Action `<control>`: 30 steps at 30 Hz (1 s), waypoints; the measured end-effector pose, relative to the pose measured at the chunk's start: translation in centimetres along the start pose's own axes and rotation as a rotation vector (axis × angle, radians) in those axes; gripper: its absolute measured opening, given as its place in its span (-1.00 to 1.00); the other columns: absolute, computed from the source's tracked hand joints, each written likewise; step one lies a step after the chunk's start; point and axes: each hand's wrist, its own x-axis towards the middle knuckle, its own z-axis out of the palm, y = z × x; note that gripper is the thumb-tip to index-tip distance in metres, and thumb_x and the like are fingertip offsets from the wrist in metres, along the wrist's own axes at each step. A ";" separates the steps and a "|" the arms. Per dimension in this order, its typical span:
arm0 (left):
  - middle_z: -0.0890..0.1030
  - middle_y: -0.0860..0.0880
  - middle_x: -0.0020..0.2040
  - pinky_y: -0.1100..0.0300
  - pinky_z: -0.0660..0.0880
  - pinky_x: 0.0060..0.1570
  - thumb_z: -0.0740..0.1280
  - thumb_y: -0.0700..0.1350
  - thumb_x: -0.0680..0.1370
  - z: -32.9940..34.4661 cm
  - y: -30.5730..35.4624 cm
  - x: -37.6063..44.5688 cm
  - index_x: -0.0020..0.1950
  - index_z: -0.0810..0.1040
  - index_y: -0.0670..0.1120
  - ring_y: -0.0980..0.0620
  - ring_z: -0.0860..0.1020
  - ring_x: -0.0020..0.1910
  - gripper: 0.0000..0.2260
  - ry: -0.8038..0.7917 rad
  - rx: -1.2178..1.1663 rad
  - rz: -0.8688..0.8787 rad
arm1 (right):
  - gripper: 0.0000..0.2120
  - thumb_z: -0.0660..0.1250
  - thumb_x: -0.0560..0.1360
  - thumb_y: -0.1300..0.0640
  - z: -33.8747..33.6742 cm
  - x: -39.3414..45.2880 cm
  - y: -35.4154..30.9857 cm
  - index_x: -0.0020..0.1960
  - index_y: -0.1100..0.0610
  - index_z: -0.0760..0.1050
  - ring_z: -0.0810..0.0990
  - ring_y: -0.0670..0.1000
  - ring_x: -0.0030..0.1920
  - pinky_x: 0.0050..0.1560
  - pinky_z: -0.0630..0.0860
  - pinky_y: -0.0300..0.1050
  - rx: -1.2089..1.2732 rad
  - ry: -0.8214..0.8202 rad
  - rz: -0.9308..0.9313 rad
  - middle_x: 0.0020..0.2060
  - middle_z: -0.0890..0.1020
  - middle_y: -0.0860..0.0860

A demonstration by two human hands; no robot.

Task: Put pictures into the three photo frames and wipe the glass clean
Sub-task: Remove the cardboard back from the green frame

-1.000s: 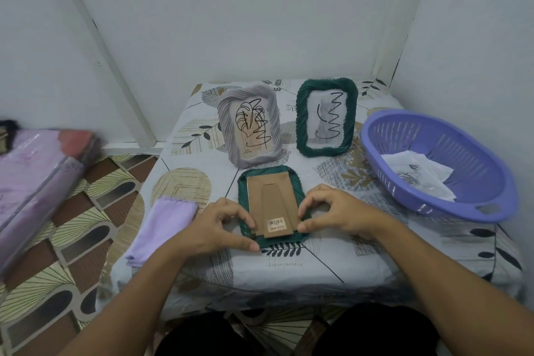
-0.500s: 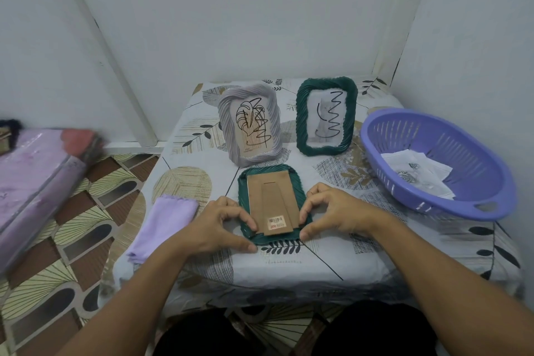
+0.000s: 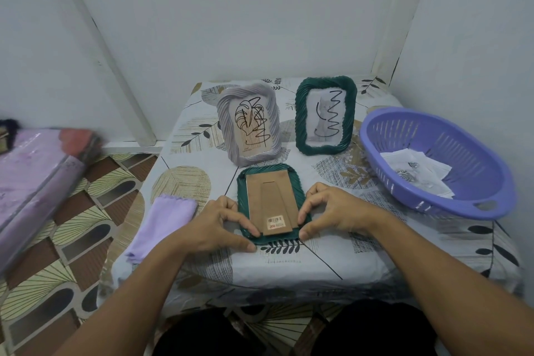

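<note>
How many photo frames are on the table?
3: a grey frame standing at the back, a green frame standing to its right, and a second green frame lying face down between the hands. None looks hidden.

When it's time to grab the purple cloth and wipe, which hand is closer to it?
The left hand, most likely. The purple cloth lies right beside it on the table, while the right hand sits on the far side of the face-down green frame.
</note>
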 end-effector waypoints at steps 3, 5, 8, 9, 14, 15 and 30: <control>0.30 0.01 0.04 0.49 0.28 0.03 0.64 0.08 0.26 0.0 -0.1 0.1 -0.10 0.76 0.20 0.05 0.35 0.12 -0.75 -0.002 0.002 0.012 | -0.66 0.73 0.15 -0.05 0.0 0.1 0.1 -0.12 -0.07 0.74 0.51 -0.20 0.10 0.23 0.43 -0.28 -0.007 0.001 -0.001 0.06 0.48 -0.10; 0.30 0.01 0.04 0.49 0.28 0.05 0.64 0.07 0.26 0.0 -0.2 0.0 -0.11 0.76 0.19 0.05 0.36 0.12 -0.76 0.001 -0.006 0.021 | -0.65 0.73 0.14 -0.04 0.0 0.0 0.1 -0.12 -0.06 0.74 0.52 -0.19 0.10 0.23 0.44 -0.26 0.002 0.001 0.003 0.06 0.48 -0.10; 0.31 -0.01 0.06 0.44 0.28 0.09 0.64 0.10 0.25 0.1 -0.3 0.0 -0.11 0.76 0.19 0.05 0.36 0.14 -0.76 0.004 -0.009 0.021 | -0.65 0.73 0.14 -0.05 0.0 0.0 0.1 -0.12 -0.06 0.73 0.52 -0.18 0.11 0.23 0.43 -0.26 0.000 0.000 0.010 0.06 0.48 -0.11; 0.33 -0.02 0.07 0.41 0.29 0.11 0.64 0.10 0.25 0.1 -0.4 -0.1 -0.11 0.76 0.19 0.04 0.36 0.15 -0.75 0.001 -0.018 0.024 | -0.65 0.73 0.15 -0.05 0.0 0.0 0.0 -0.12 -0.06 0.73 0.52 -0.19 0.10 0.21 0.42 -0.28 -0.003 0.000 0.010 0.06 0.48 -0.11; 0.56 -0.03 0.04 0.17 0.50 0.07 0.59 0.01 0.39 0.3 -1.2 0.2 0.04 0.71 0.10 -0.01 0.53 0.01 -0.76 0.181 -0.293 0.032 | -0.66 0.72 0.16 -0.04 0.0 -0.1 0.0 -0.11 -0.06 0.73 0.51 -0.17 0.12 0.26 0.42 -0.23 -0.002 -0.014 0.013 0.05 0.47 -0.11; 0.58 -0.02 -0.04 0.21 0.50 -0.02 0.56 -0.04 0.44 0.7 -1.4 0.4 0.06 0.69 0.08 0.00 0.51 -0.08 -0.78 0.290 -0.358 0.025 | -0.66 0.72 0.16 -0.05 0.0 -0.1 0.0 -0.11 -0.06 0.73 0.52 -0.16 0.12 0.27 0.43 -0.20 -0.003 -0.015 0.014 0.05 0.48 -0.11; 0.67 0.12 -0.24 0.30 0.49 -0.07 0.49 -0.11 0.53 2.6 -2.4 1.8 0.21 0.65 -0.03 0.27 0.55 -0.28 -0.74 0.549 -0.178 -0.009 | -0.73 0.67 0.28 -0.04 -0.6 0.2 -0.3 -0.06 -0.19 0.70 0.47 -0.11 0.17 0.40 0.37 -0.07 -0.101 -0.108 0.012 0.07 0.43 -0.09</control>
